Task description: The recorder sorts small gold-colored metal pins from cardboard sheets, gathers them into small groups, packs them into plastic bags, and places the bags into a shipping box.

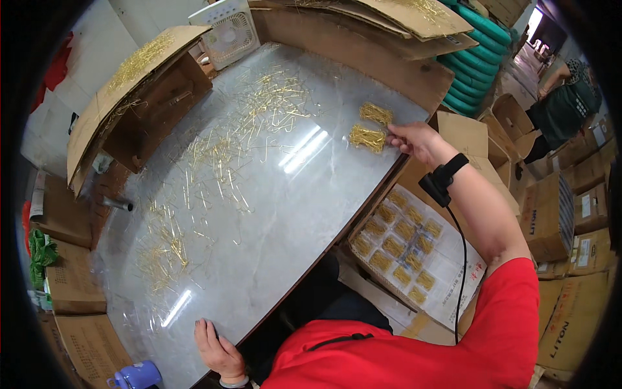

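Two bundles of gold wire hooks lie at the table's far right, one behind the other: a far bundle [376, 113] and a near bundle [367, 138]. My right hand [414, 141] is closed, its fingertips pinching the right end of the near bundle. Down by the table's front edge, my left hand [217, 350] lies with fingers stretched out and holds nothing. Loose gold wire hooks [272, 100] are strewn in a long band from the back of the grey table [304, 214] to its left side, where another heap [165, 253] lies.
Below the table's right edge, an open carton holds rows of bundled hooks [393, 246]. Cardboard flaps [152, 65] with more hooks line the back, beside a white fan [230, 34]. A blue bottle [137, 375] stands at lower left. Another person [567, 104] is among cartons at far right.
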{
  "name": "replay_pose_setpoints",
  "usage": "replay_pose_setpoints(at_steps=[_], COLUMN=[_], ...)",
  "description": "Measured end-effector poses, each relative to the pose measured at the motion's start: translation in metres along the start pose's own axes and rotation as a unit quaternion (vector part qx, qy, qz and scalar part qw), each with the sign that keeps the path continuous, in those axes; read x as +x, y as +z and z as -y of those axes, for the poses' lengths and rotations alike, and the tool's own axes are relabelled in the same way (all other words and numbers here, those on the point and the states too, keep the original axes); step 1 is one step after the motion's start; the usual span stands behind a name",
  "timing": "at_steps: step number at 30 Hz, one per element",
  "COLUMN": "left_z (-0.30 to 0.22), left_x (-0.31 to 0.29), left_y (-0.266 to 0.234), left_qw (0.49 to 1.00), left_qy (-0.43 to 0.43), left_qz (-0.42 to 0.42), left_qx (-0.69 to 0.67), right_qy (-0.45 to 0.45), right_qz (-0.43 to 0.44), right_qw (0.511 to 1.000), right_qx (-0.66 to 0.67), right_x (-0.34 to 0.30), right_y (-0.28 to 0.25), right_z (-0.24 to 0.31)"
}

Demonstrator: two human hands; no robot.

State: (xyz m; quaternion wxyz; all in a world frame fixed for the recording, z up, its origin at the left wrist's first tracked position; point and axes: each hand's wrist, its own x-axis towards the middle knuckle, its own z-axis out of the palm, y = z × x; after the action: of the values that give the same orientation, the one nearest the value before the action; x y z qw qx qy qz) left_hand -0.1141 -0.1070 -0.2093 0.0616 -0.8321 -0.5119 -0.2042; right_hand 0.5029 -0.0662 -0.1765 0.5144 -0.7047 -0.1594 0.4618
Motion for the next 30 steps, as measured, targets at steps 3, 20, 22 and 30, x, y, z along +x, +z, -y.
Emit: replay_pose_setpoints(at_steps=[3, 20, 22, 30], left_z=[0.0, 0.0, 0.004, 0.007], left_x=[0.0, -0.003, -0.004, -0.003], left_y=[-0.001, -0.001, 0.0, 0.004], left_qw=[1.0, 1.0, 1.0, 1.0], left_qy=[0.009, -0.011, 0.0, 0.007], left_qz=[-0.002, -0.002, 0.002, 0.006], left_qx=[-0.004, -0.008, -0.003, 0.009], right_qy=[0.008, -0.074, -0.083, 0.07], right_qz=[-0.011, 0.015, 0.007, -0.083], right_qw=[1.0, 0.994, 0.993, 0.991], right_qx=[0.0, 0.076, 0.081, 0.073], right_x=[-0.006, -0.095, -0.126, -0.18], right_y=[0.008, -0.078, -0.102, -0.201], right_z=[0.008, -0.063, -0.094, -0.303])
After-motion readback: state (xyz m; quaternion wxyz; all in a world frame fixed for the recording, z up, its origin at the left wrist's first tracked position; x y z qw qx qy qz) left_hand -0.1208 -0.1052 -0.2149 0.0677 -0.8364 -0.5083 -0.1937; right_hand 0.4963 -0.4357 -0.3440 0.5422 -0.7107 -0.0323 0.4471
